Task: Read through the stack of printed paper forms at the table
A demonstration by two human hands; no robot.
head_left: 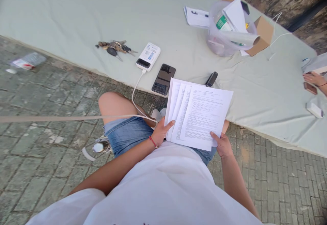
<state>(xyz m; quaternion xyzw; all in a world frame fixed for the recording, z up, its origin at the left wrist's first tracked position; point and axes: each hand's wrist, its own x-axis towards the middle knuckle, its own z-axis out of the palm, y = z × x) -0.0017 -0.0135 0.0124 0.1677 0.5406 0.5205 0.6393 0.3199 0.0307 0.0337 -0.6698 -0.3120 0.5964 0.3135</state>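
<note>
Several printed sheets of paper [201, 116] are fanned out over my lap, their upper part overlapping the table's edge. My left hand [162, 131] grips the left edge of the sheets, thumb on top. At the lower right corner, my right hand [222, 145] pinches the sheets, its thumb on the front page. The fingers behind the paper are hidden. Just beyond the papers lie a dark smartphone [164, 79] and a small black device [212, 79]. A white power bank [148, 57] with a cable plugged in rests left of the phone.
A cloth-covered table [76, 20] spans the view. On it are keys [116, 48], a clear tub [217, 44] with papers and a bottle, a cardboard box [264, 34] and a white box [314, 110]. Another person's hand [315, 79] is at right. A white cable [63, 118] crosses left.
</note>
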